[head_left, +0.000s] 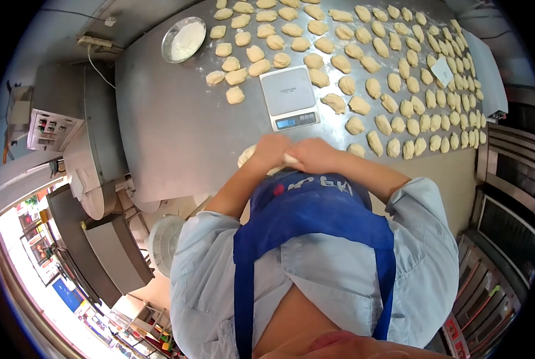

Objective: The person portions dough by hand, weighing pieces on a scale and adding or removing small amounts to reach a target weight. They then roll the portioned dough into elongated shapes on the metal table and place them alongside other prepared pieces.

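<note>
My left hand [310,154] and my right hand [272,149] meet at the table's near edge, in front of the blue apron. Both are closed around a pale lump of dough [290,159] that shows between them. More dough [246,155] lies beside my right wrist, partly hidden by the forearm. Just beyond the hands stands a digital scale [288,93] with its display lit and nothing on its plate. Many separate dough pieces [359,105] lie in rows to the right of the scale and behind it.
On the metal table [159,131], a round bowl of white flour [184,40] stands at the far left. A pale card [442,72] lies among the dough pieces at the right. A fan [164,242] stands below the table's left side.
</note>
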The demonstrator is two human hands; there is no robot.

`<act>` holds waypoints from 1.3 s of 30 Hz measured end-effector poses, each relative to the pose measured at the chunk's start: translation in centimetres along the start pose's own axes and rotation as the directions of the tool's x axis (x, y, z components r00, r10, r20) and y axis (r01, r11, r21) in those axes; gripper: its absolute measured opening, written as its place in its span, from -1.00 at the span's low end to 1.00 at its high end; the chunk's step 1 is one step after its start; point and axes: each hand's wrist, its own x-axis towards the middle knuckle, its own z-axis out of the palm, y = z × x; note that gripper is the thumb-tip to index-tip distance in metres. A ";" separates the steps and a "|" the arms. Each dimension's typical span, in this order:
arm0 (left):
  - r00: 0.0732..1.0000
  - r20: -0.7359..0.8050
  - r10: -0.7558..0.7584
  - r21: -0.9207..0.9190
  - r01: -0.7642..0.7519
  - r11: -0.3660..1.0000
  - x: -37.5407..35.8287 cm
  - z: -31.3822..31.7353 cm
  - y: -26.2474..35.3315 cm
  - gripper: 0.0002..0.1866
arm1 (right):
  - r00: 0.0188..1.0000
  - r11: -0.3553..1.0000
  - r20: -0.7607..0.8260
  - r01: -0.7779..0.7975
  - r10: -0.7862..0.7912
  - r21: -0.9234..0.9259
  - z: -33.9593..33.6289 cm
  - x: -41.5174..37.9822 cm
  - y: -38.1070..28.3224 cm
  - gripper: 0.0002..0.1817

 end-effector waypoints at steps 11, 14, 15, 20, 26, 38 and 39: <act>0.880 -0.473 -0.039 -0.312 -0.126 0.942 -3.1 3.9 -1.7 -0.43 | 0.811 0.988 -0.568 0.081 -0.140 -0.128 0.4 7.9 5.4 -0.61; 0.839 -0.531 -0.117 -0.242 -0.018 0.970 -5.2 5.7 -2.6 -0.47 | 0.912 0.975 -0.360 0.222 -0.199 0.023 2.8 6.0 2.5 -0.53; 0.804 -0.561 -0.197 -0.256 0.058 0.965 -5.3 6.6 -2.8 -0.48 | 0.912 0.975 -0.358 0.221 -0.198 0.024 3.8 5.9 2.3 -0.53; 0.869 -0.438 -0.231 -0.349 0.073 0.934 -3.4 7.7 -4.1 -0.49 | 0.974 0.978 -0.227 0.063 -0.017 0.198 6.0 6.2 2.2 -0.51; 0.998 -0.058 0.009 -0.714 -0.047 0.699 -4.1 3.0 -3.1 -0.42 | 0.972 0.665 0.234 -0.194 0.029 0.721 1.4 3.1 4.6 -0.67; 0.972 0.157 0.172 -0.595 -0.046 0.802 -2.5 0.4 -4.1 -0.46 | 0.989 0.931 0.007 -0.143 0.149 0.336 2.0 0.4 3.3 -0.67; 0.967 0.147 0.207 -0.497 -0.109 0.861 -2.2 0.1 -3.7 -0.45 | 0.989 0.951 0.016 -0.143 0.144 0.273 2.3 0.8 3.1 -0.68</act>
